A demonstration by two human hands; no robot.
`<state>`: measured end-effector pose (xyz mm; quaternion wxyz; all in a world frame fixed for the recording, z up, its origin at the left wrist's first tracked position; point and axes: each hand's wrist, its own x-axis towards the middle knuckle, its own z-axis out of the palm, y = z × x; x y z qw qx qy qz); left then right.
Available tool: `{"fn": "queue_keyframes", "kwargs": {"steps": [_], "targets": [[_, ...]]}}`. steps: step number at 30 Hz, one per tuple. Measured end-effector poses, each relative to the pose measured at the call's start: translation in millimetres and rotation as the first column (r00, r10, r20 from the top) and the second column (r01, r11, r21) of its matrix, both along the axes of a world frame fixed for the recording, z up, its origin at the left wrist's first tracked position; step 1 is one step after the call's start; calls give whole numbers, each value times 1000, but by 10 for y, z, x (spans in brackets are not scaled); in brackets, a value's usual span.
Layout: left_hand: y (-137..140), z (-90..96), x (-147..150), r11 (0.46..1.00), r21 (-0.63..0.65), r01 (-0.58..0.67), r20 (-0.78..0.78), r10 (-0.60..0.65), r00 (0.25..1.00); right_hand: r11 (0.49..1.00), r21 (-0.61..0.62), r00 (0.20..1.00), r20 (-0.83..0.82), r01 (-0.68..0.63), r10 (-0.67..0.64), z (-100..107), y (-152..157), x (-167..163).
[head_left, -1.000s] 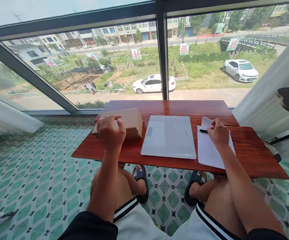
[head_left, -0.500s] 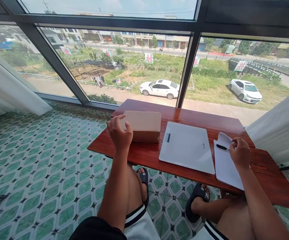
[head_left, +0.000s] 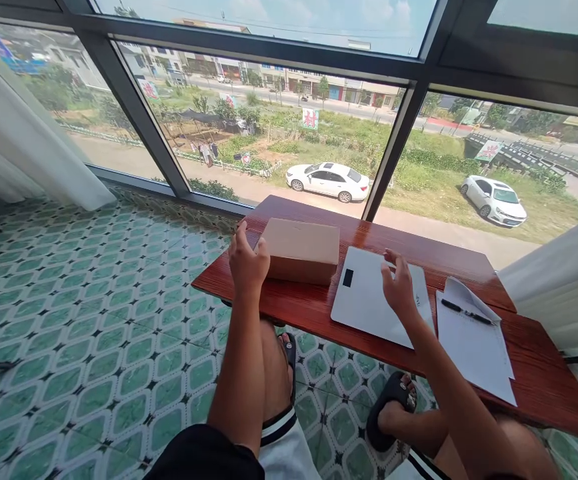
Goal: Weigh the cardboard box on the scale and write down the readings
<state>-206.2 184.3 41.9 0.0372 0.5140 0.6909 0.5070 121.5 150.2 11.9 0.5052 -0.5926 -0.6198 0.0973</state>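
A: Here's the desk [head_left: 539, 353], running wide beneath the window, and what's the biggest thing on it?

B: The white scale [head_left: 366, 303], flat in the middle! The brown carton [head_left: 299, 247] sits just to its left, paper [head_left: 473, 353] on the right.

A: And the hands?

B: Left hand [head_left: 249, 263] at the carton's left end, fingers parted, thumb by the near edge; I can't tell if it's pressing. Right hand [head_left: 396, 280] over the scale, loosely curled, nothing seen in it.

A: How would you handle that carton well?

B: I'd say palms on opposite ends, even pressure, kept level, and no wrist leaning on the scale.

A: What's changed since the last frame?

B: The right hand! It was over at the paper, by the pen [head_left: 463, 311]; now it's come left, above the scale. The pen lies in full view on the sheet, while the left hand stays by the carton.
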Motion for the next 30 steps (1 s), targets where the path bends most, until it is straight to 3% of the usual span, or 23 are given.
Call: {"fn": "queue_keyframes", "kwargs": {"steps": [5,13,20,30], "targets": [[-46,47,-3,983,-180,17,29,-12,1000,966,-207,943,-322,-157,84,-97,259,-598],[-81,104,10,916,-402,11,-53,-36,998,913,-354,953,-286,-203,101,-143,322,-993],[-115,113,57,872,-488,-34,-143,-42,989,907,-340,954,-248,-248,167,-97,221,-1105],[-105,115,77,858,-512,-38,-171,-59,984,921,-293,957,-210,-258,202,-112,207,-1154]]}}
